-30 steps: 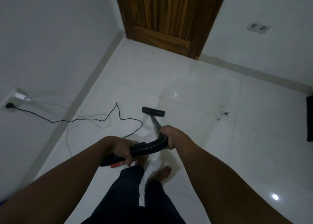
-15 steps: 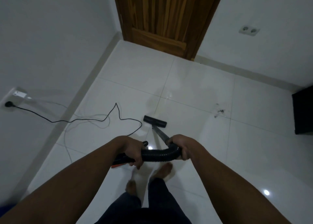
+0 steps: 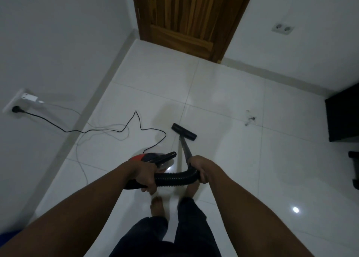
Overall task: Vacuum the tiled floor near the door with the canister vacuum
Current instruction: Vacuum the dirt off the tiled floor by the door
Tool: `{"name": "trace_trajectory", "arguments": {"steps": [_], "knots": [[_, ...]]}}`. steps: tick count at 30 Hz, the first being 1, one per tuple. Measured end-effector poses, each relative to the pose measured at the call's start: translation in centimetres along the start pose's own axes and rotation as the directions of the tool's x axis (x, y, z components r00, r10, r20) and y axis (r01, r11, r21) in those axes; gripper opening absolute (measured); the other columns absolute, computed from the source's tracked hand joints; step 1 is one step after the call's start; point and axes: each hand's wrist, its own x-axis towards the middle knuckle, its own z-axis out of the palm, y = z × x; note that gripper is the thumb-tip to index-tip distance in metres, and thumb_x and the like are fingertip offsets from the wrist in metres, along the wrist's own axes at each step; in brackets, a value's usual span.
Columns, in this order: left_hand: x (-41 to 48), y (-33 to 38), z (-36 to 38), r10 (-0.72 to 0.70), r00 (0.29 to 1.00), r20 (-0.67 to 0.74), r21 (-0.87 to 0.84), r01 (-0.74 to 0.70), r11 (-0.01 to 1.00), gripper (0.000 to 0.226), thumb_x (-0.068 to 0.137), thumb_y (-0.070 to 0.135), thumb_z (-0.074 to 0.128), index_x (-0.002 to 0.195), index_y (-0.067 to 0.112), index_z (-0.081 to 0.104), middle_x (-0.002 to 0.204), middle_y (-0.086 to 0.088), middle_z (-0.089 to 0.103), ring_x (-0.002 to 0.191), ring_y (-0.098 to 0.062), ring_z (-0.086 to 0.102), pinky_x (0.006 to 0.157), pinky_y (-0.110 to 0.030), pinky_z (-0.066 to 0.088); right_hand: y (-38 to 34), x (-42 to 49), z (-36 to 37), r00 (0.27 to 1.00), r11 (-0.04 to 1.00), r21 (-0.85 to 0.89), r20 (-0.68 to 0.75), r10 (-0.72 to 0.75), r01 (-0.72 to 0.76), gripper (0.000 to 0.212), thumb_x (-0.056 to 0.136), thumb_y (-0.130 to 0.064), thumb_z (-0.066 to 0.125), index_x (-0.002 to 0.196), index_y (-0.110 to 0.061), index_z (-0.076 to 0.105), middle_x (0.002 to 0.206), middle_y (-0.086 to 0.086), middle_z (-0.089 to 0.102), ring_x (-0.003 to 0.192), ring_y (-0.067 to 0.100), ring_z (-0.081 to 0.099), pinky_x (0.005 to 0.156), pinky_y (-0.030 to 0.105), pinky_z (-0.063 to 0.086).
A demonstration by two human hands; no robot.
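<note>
I see a glossy white tiled floor (image 3: 223, 93) mirroring lamp glare, and at twelve o'clock a streaky-grained varnished wooden door (image 3: 192, 14). The ribbed black hose (image 3: 172, 179) looks like plastic; the walls (image 3: 58, 33) look matt and smooth.

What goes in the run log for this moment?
left hand: grips hose | right hand: grips wand | nozzle: on tile | debris: unreached

Dim, bluish picture; lamp glare on glossy tiled floor (image 3: 223, 93).

One vacuum (image 3: 155, 158), two hands (image 3: 144, 176), one door (image 3: 190, 16)
</note>
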Motion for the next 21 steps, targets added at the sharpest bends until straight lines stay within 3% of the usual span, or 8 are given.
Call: {"name": "trace_trajectory", "arguments": {"steps": [2, 3, 5, 7, 9, 15, 19, 21], "knots": [[-0.2, -0.4, 0.3, 0.006, 1.000, 0.027, -0.013, -0.006, 1.000, 0.014, 0.077, 0.011, 0.076, 0.080, 0.015, 0.063, 0.067, 0.003, 0.065, 0.061, -0.008, 0.062, 0.069, -0.024, 0.053, -0.4, 0.5, 0.5, 0.999, 0.996, -0.082, 0.020, -0.041, 0.043, 0.018, 0.099, -0.005, 0.041, 0.086, -0.003, 0.053, 0.084, 0.012, 0.056, 0.067, 0.022, 0.060, 0.061, 0.029, 0.057], [-0.3, -0.6, 0.5, 0.015, 0.999, 0.045, -0.027, -0.014, 1.000, 0.014, 0.076, 0.011, 0.076, 0.079, 0.016, 0.063, 0.066, 0.004, 0.065, 0.061, -0.009, 0.062, 0.069, -0.025, 0.053, -0.4, 0.5, 0.8, 0.999, 0.991, -0.126, 0.041, -0.033, 0.038, 0.018, 0.100, -0.006, 0.041, 0.092, -0.003, 0.056, 0.084, 0.010, 0.055, 0.072, 0.020, 0.056, 0.067, 0.028, 0.054], [-0.2, -0.4, 0.8, 0.034, 0.997, 0.070, -0.043, -0.031, 0.999, 0.015, 0.076, 0.010, 0.076, 0.076, 0.017, 0.063, 0.067, 0.003, 0.065, 0.062, -0.009, 0.062, 0.072, -0.027, 0.054, -0.7, 0.1, 0.6, 0.998, 0.985, -0.171, 0.052, 0.039, -0.030, 0.019, 0.100, -0.007, 0.040, 0.092, 0.001, 0.054, 0.082, 0.011, 0.053, 0.077, 0.023, 0.055, 0.070, 0.028, 0.051], [0.0, 0.1, 0.8, 0.048, 0.998, 0.050, -0.053, -0.045, 0.998, 0.014, 0.077, 0.011, 0.075, 0.075, 0.017, 0.063, 0.066, 0.001, 0.065, 0.062, -0.011, 0.062, 0.073, -0.028, 0.054, -1.2, -0.4, 0.0, 0.999, 0.982, -0.186, 0.025, 0.033, -0.027, 0.017, 0.098, -0.005, 0.041, 0.084, -0.003, 0.049, 0.083, 0.012, 0.054, 0.081, 0.025, 0.058, 0.081, 0.032, 0.052], [-0.1, 0.4, 0.3, 0.039, 0.999, 0.006, -0.068, -0.038, 0.997, 0.013, 0.076, 0.012, 0.075, 0.073, 0.016, 0.063, 0.064, 0.001, 0.065, 0.060, -0.012, 0.062, 0.071, -0.027, 0.054, -2.0, 0.1, -0.4, 1.000, 0.979, -0.205, 0.002, 0.011, -0.011, 0.012, 0.097, -0.004, 0.042, 0.089, 0.001, 0.050, 0.084, 0.017, 0.058, 0.077, 0.028, 0.061, 0.089, 0.038, 0.053], [0.7, 0.7, -0.9, -0.008, 0.993, -0.115, -0.113, -0.005, 0.994, 0.013, 0.076, 0.008, 0.073, 0.071, 0.014, 0.061, 0.058, 0.003, 0.063, 0.050, -0.008, 0.059, 0.058, -0.023, 0.051, -4.5, 1.8, -0.3, 0.998, 0.935, -0.353, -0.063, 0.010, -0.031, 0.041, 0.103, -0.018, 0.039, 0.135, 0.007, 0.039, 0.093, 0.021, 0.060, 0.079, 0.031, 0.062, 0.074, 0.040, 0.055], [1.4, 1.1, -3.0, -0.025, 0.992, -0.122, -0.128, 0.009, 0.992, 0.014, 0.076, 0.008, 0.074, 0.073, 0.015, 0.062, 0.066, -0.002, 0.064, 0.052, -0.009, 0.060, 0.054, -0.021, 0.050, -6.1, 2.9, -0.7, 0.988, 0.834, -0.547, -0.079, -0.132, 0.068, 0.043, 0.102, -0.010, 0.038, 0.142, 0.006, 0.040, 0.136, 0.023, 0.051, 0.124, 0.035, 0.052, 0.102, 0.039, 0.044], [1.8, 1.6, -4.2, -0.047, 0.994, -0.101, -0.124, 0.034, 0.992, 0.015, 0.079, 0.008, 0.075, 0.076, 0.016, 0.063, 0.068, -0.001, 0.065, 0.052, -0.008, 0.060, 0.054, -0.020, 0.050, -7.0, 3.7, -1.4, 0.992, 0.770, -0.635, -0.052, -0.116, 0.057, 0.044, 0.103, -0.010, 0.037, 0.142, 0.010, 0.038, 0.142, 0.024, 0.046, 0.128, 0.035, 0.049, 0.107, 0.041, 0.043]]}}
